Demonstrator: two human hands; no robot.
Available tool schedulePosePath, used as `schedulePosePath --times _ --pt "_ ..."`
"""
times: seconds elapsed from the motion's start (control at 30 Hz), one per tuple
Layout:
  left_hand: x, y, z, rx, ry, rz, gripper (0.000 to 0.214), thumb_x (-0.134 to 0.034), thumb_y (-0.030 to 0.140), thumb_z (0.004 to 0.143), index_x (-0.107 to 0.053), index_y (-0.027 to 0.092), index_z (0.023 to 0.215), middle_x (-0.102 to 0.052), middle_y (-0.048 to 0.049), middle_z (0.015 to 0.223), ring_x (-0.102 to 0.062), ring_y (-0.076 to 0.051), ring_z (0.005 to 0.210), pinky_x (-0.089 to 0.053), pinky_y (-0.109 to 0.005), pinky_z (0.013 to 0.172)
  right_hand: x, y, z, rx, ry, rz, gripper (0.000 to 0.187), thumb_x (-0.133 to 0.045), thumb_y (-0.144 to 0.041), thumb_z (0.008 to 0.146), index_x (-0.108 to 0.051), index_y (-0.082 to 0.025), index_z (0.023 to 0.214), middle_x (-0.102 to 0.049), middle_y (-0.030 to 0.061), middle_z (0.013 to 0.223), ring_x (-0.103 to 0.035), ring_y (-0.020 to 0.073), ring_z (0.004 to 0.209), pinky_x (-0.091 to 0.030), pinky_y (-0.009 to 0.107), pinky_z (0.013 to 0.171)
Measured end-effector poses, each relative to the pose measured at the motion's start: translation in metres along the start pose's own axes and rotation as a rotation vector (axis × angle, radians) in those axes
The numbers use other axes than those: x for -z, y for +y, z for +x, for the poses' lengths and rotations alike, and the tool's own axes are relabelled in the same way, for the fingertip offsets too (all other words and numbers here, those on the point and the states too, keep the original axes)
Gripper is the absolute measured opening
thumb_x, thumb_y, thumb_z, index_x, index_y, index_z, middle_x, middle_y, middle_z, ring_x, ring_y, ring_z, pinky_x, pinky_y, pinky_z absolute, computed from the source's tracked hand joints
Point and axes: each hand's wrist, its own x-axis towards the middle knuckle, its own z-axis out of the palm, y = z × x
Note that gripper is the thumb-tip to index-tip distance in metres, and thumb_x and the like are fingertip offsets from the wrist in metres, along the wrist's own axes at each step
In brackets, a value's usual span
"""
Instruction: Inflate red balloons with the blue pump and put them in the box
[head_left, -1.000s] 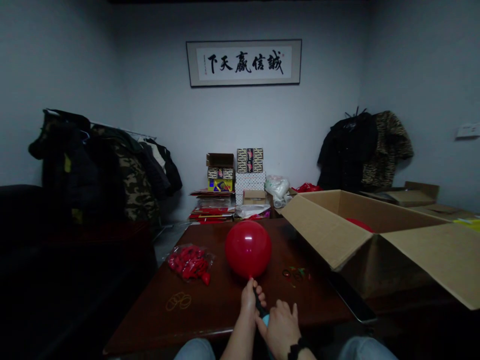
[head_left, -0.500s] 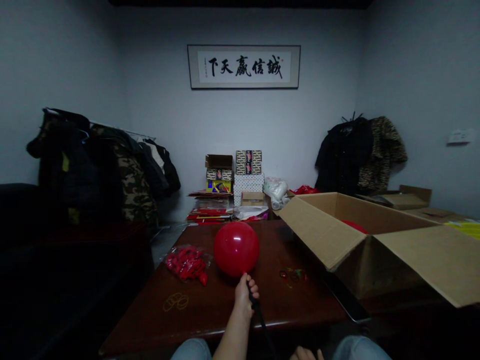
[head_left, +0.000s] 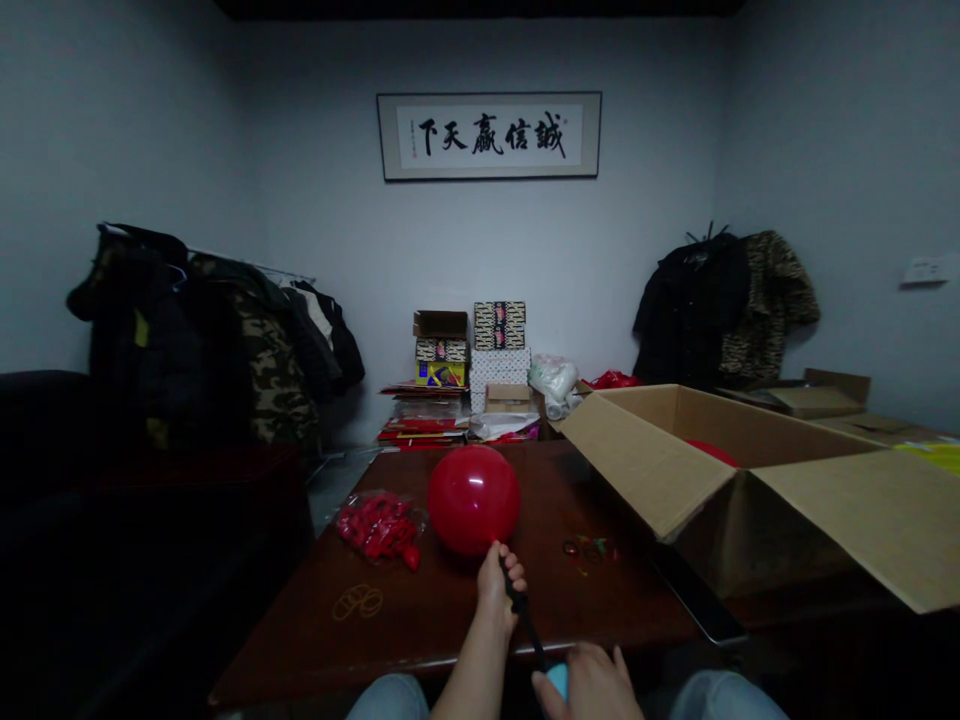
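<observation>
A round, inflated red balloon (head_left: 473, 500) stands over the middle of the table. My left hand (head_left: 501, 582) is closed round its neck and the black nozzle of a pump hose (head_left: 531, 632). The hose runs down toward a light-blue part of a pump (head_left: 556, 678) at the bottom edge. My right hand (head_left: 592, 685) is wrapped over that blue part; the rest of the pump is hidden. Left of the balloon lies a clear bag of uninflated red balloons (head_left: 379, 525). Nearer me are several yellowish rubber bands (head_left: 358, 602).
An open cardboard box (head_left: 720, 500) with something red inside stands at the right. A dark, flat phone-like object (head_left: 701, 600) lies along the table's (head_left: 420, 640) right side. Small coloured bits (head_left: 590, 550) lie right of the balloon. Stacked boxes (head_left: 499, 375) stand behind.
My right hand has risen from the bottom edge, and the blue pump part now shows beside it. My left hand keeps its grip; the balloon looks slightly larger.
</observation>
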Motion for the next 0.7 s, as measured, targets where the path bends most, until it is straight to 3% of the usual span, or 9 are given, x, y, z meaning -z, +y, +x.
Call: schedulePosePath --times 0.17,0.33,0.4,0.53,0.7 --pt "0.007 -0.017 -0.001 -0.083 -0.03 0.1 0.027 -0.057 0.037 0.082 -0.043 0.02 0.067 -0.049 0.0037 0.049 -0.049 -0.011 0.041 -0.04 -0.022 0.042 0.02 -0.021 0.032 -0.035 0.064 0.009 0.052 -0.037 -0.048 0.086 -0.068 -0.008 0.1 -0.067 0.0188 0.106 -0.058 0.033 0.106 -0.034 0.054 0.1" --pt "0.004 -0.005 0.003 -0.028 0.004 -0.02 0.024 -0.057 0.03 0.083 -0.044 0.019 0.065 -0.062 -0.0038 0.059 -0.065 -0.019 0.061 -0.054 -0.038 0.066 0.019 -0.035 0.049 -0.047 0.133 0.031 0.053 -0.04 -0.05 0.085 -0.066 -0.006 0.103 -0.065 0.0182 0.108 -0.055 0.0327 0.109 -0.034 0.053 0.1" --pt "0.003 0.001 0.005 -0.036 0.016 -0.027 0.026 -0.054 0.028 0.085 -0.044 0.019 0.063 -0.06 -0.0025 0.055 -0.062 -0.017 0.054 -0.055 -0.04 0.07 0.017 -0.038 0.048 -0.038 0.158 0.038 0.052 -0.039 -0.05 0.086 -0.067 -0.009 0.102 -0.065 0.0164 0.107 -0.055 0.0312 0.108 -0.033 0.052 0.101" --pt "0.002 0.002 0.006 -0.062 -0.019 0.017 0.032 -0.049 0.026 0.087 -0.039 0.021 0.057 -0.044 0.007 0.041 -0.04 -0.008 0.033 -0.055 -0.043 0.075 0.016 -0.038 0.038 -0.03 0.161 0.026 0.052 -0.039 -0.052 0.086 -0.068 -0.011 0.097 -0.065 0.0159 0.105 -0.055 0.0319 0.107 -0.029 0.055 0.103" --pt "0.005 -0.005 0.004 -0.067 -0.007 0.036 0.033 -0.046 0.026 0.089 -0.04 0.021 0.057 -0.04 0.008 0.04 -0.037 -0.007 0.034 -0.055 -0.044 0.08 0.009 -0.02 0.021 -0.01 0.082 -0.02 0.048 -0.046 -0.047 0.08 -0.066 -0.011 0.104 -0.06 0.0185 0.12 -0.048 0.0335 0.119 -0.024 0.055 0.107"
